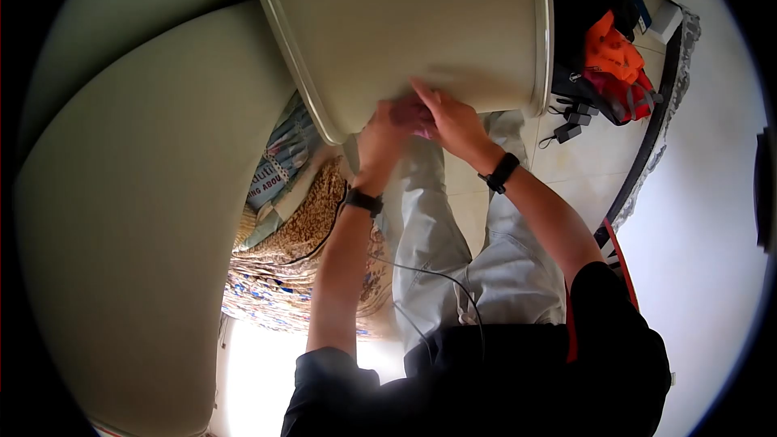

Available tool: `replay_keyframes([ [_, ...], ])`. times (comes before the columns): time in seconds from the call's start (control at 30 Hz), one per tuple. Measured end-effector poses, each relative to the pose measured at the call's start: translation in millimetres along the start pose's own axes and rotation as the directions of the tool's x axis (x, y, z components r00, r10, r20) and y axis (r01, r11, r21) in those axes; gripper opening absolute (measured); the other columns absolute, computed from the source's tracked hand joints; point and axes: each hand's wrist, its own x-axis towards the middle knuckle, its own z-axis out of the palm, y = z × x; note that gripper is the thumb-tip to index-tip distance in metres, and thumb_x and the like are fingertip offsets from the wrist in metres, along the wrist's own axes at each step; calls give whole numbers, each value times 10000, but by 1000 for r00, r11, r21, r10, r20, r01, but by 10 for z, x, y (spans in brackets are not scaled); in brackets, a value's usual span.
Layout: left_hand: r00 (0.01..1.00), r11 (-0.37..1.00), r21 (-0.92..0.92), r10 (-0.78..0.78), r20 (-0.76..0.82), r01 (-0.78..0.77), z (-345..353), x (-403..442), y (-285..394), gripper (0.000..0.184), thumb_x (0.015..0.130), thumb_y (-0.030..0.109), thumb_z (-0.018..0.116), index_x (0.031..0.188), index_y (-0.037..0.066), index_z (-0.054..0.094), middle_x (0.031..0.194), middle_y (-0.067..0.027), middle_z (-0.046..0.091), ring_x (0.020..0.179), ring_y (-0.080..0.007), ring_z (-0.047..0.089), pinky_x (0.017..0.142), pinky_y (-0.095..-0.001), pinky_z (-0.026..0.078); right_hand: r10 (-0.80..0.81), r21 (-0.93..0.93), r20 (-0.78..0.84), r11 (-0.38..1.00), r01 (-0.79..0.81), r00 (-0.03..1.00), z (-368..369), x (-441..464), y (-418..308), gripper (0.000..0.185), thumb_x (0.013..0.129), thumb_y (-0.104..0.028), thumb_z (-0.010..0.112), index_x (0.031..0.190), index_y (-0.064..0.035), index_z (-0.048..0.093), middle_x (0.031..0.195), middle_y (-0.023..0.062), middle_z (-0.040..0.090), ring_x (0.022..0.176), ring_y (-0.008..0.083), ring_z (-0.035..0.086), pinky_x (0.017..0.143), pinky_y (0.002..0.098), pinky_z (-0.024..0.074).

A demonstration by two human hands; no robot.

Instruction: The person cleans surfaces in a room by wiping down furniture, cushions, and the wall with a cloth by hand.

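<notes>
My left hand [380, 134] and my right hand [460, 123] meet at the lower edge of a cream, smooth-faced panel [405, 20] with rounded side rims. Between them is a small pinkish-purple patch [414, 116], blurred, so I cannot make out what it is. The left fingers curl in around it. On the right, one finger points up across the panel's face while the others bend toward the patch. A dark band circles each wrist. Below the hands are my legs in light grey trousers [433, 210].
Folded patterned blankets [303, 218] are stacked at the left, beside a large cream panel [146, 194]. To the right, an orange cloth [611, 48], a red-and-black bag [631, 97] and black power adapters [573, 123] lie on the tiled floor [587, 158]. A thin cable [429, 273] crosses my lap.
</notes>
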Motion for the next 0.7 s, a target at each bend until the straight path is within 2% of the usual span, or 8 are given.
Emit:
replay_keyframes([
  [0.13, 994, 996, 1, 89, -63, -89, -109, 336, 216, 412, 840, 305, 748, 1067, 40, 528, 972, -178, 701, 909, -385, 674, 746, -457, 541, -154, -8, -110, 988, 155, 982, -278, 360, 163, 596, 841, -286, 711, 1374, -151, 482, 1030, 131, 654, 929, 355, 648, 758, 450, 537],
  [0.23, 967, 983, -26, 175, -183, -183, -142, 756, 614, 405, 841, 300, 750, 1059, 42, 528, 976, -193, 693, 927, -394, 664, 752, -456, 535, -105, -123, -151, 989, 86, 983, -674, 685, 206, 513, 880, -300, 659, 1350, -176, 498, 1072, 117, 656, 954, 352, 649, 782, 459, 535],
  [0.37, 822, 890, 39, 436, -365, -454, 64, 1360, 1128, 319, 865, 193, 716, 1045, 18, 518, 978, -209, 682, 940, -409, 651, 746, -473, 528, -16, -355, -223, 932, -66, 975, -1206, 980, 471, 500, 894, -248, 632, 1371, -237, 483, 1082, 89, 644, 904, 358, 659, 720, 442, 554],
  [0.47, 810, 866, -61, 437, -390, -497, 218, 1481, 1519, 302, 854, 147, 708, 1040, 5, 518, 993, -218, 674, 951, -406, 649, 756, -476, 527, 21, -454, -286, 877, -155, 958, -1396, 1022, 768, 499, 907, -235, 616, 1384, -261, 472, 1076, 71, 641, 843, 371, 660, 679, 431, 560],
  [0.53, 897, 919, -119, 330, -293, -377, 257, 1390, 1699, 356, 810, 142, 750, 1046, 6, 522, 999, -207, 663, 925, -411, 642, 758, -473, 526, -1, -443, -360, 880, -170, 933, -1415, 913, 806, 504, 921, -237, 600, 1405, -256, 458, 1069, 91, 628, 821, 372, 662, 646, 436, 561],
  [0.57, 931, 939, -139, 277, -237, -315, 253, 1331, 1736, 384, 787, 140, 772, 1049, 7, 524, 1003, -201, 657, 913, -413, 639, 758, -472, 525, 63, -450, -341, 865, -221, 938, -1367, 804, 799, 539, 909, -219, 613, 1418, -245, 440, 1062, 103, 620, 804, 371, 665, 635, 436, 561],
  [0.63, 934, 912, -221, 314, -171, -347, 361, 1238, 1589, 405, 771, 149, 786, 1047, 13, 522, 994, -201, 657, 919, -401, 644, 753, -468, 527, 189, -461, -314, 827, -323, 931, -1273, 578, 700, 611, 883, -181, 639, 1445, -222, 404, 1046, 127, 604, 769, 370, 671, 611, 438, 561],
  [0.7, 940, 904, -258, 323, -112, -341, 495, 1085, 1367, 430, 749, 154, 804, 1046, 25, 522, 976, -198, 662, 917, -393, 650, 744, -467, 529, 161, -427, -272, 863, -269, 949, -1115, 301, 741, 644, 873, -202, 655, 1463, -229, 399, 989, 123, 578, 716, 356, 660, 571, 430, 555],
])
